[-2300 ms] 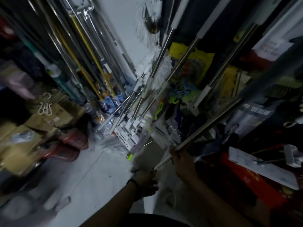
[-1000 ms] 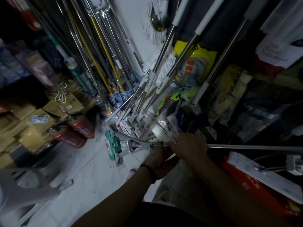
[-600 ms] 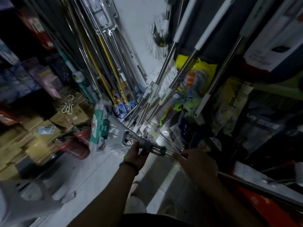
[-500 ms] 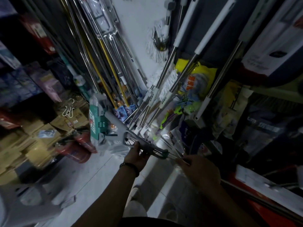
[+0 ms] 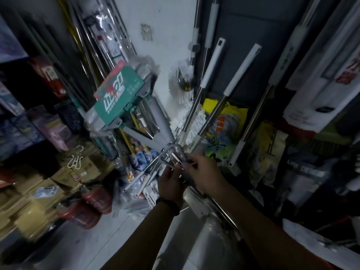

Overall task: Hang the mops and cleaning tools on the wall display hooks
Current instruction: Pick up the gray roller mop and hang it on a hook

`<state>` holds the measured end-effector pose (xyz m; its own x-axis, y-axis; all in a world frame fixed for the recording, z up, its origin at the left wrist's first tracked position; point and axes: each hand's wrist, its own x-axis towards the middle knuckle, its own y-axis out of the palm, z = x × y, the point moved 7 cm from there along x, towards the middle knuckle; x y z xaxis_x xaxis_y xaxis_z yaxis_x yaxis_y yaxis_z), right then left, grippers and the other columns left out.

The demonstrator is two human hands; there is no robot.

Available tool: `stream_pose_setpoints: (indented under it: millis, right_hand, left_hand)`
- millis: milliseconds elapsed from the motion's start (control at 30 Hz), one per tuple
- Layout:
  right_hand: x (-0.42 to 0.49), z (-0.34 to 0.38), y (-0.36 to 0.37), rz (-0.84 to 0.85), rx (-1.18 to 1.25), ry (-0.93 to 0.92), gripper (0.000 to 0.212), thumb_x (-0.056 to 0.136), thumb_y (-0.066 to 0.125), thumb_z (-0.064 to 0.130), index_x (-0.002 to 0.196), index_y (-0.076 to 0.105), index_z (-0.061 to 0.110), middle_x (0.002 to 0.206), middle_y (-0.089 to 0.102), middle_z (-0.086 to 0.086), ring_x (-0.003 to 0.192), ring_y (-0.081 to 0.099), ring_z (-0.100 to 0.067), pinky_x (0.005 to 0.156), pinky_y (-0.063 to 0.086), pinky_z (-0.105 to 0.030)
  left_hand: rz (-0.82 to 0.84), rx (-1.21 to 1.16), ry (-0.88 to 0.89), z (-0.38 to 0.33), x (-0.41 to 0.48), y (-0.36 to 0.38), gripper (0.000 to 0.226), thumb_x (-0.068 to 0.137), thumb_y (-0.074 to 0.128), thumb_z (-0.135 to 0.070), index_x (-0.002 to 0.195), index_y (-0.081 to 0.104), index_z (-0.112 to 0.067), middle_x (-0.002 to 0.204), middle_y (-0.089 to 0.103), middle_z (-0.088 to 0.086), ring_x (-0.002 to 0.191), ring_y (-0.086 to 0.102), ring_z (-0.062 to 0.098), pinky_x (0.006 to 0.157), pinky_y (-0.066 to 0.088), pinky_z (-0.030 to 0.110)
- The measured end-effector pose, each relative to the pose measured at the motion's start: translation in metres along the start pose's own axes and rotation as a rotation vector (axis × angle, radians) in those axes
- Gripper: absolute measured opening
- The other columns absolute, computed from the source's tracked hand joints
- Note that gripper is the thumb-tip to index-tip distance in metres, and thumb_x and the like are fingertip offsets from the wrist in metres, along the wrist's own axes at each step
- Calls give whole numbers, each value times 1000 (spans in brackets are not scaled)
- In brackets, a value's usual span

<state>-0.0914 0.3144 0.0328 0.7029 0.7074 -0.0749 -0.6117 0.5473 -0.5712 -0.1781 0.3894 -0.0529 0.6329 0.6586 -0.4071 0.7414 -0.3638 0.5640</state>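
You stand in a narrow aisle with stock crowding both sides. On your left, stacked cardboard boxes (image 5: 78, 172) and 2 red fire extinguishers (image 5: 87, 207) lie at floor level, leaving only a strip of pale tiled floor (image 5: 101, 240) open in front of you. Ahead, a white wall (image 5: 165, 26) is partly covered by a white string mop (image 5: 185, 75) hanging on it. Several mops with white grips and steel poles (image 5: 212, 65) lean along the dark panel to your right, and a yellow packet (image 5: 224, 119) sits behind them. Above the boxes on the left, bundles of wrapped steel poles (image 5: 101, 36) slant up against the wall.

Your left hand (image 5: 170, 184) is closed around the squeeze mop's grey frame, just below the metal loop (image 5: 173, 154) of its wringer handle. Your right hand (image 5: 202, 172) is beside it, fingers curled on the same section, touching the loop from the right. The squeeze mop (image 5: 155, 121) rises from your hands up and to the left, its head (image 5: 118, 96) in a green printed sleeve held high, in front of the wrapped poles. Its pole runs back past your right forearm toward the lower right.
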Motion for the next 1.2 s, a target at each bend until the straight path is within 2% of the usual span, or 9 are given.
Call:
stream_pose_setpoints:
  millis: [133, 333, 433, 533, 633, 700, 900, 1100, 1200]
  right_hand:
    - [33, 42, -39, -114, -23, -104, 10, 100, 65, 21, 98, 75, 20, 88, 76, -2, 82, 71, -15, 72, 51, -29]
    - [43, 95, -111, -260, 90, -190, 21, 96, 67, 2, 107, 80, 14, 95, 82, -2, 91, 78, -16, 82, 61, -31]
    - [35, 128, -144, -365, 42, -241, 18, 97, 70, 5, 102, 82, 17, 87, 81, 2, 82, 74, -7, 72, 55, -21]
    - [27, 154, -178, -477, 91, -237, 9, 96, 73, 9, 95, 82, 10, 84, 78, -13, 75, 71, -12, 69, 55, -26]
    - [19, 187, -213, -554, 153, -278, 10, 95, 73, 13, 96, 83, 13, 86, 79, -15, 84, 79, -32, 76, 66, -46]
    - [8, 214, -238, -593, 148, -323, 15, 98, 69, 5, 100, 83, 11, 89, 81, -10, 86, 79, -24, 73, 65, -35]
    - [-15, 289, -315, -707, 154, -462, 18, 101, 64, 5, 98, 81, 11, 88, 80, -10, 86, 78, -32, 82, 62, -60]
    - [-20, 350, -402, -817, 134, -536, 16, 104, 64, 17, 102, 79, 17, 95, 75, -24, 87, 73, -47, 81, 60, -64]
    - [-15, 371, -445, -865, 157, -563, 15, 104, 64, 19, 101, 79, 17, 83, 70, -23, 67, 65, -40, 68, 59, -52]
  left_hand:
    - [137, 156, 142, -38, 9, 35, 14, 100, 65, -22, 103, 73, -11, 92, 68, 23, 84, 60, 33, 74, 52, 48]
    - [387, 353, 247, -118, 15, 101, 35, 105, 56, -36, 94, 70, -6, 94, 70, 27, 79, 65, 28, 66, 56, 40]
    - [513, 340, 262, -162, 7, 141, 29, 107, 53, -27, 104, 74, -8, 104, 73, 22, 80, 70, 21, 70, 62, 56]
    - [626, 374, 287, -203, -9, 182, 25, 105, 57, -22, 113, 71, -3, 111, 67, 33, 93, 66, 29, 83, 49, 80]
    - [714, 409, 343, -241, -29, 224, 23, 104, 58, -22, 116, 74, -11, 104, 73, 24, 92, 68, 34, 84, 49, 80]
    - [780, 432, 386, -266, -46, 255, 23, 105, 57, -22, 118, 75, -15, 101, 76, 17, 90, 69, 36, 83, 51, 78]
    - [944, 435, 512, -333, -98, 349, 26, 106, 52, -14, 114, 76, -18, 103, 80, 10, 92, 79, 26, 66, 64, 45]
    - [1064, 416, 615, -385, -133, 446, 24, 107, 53, -20, 116, 74, -15, 91, 79, 6, 79, 75, 21, 60, 61, 38]
    - [1071, 439, 667, -403, -144, 492, 23, 106, 54, -23, 114, 75, -18, 93, 80, 1, 83, 75, 19, 62, 63, 41]
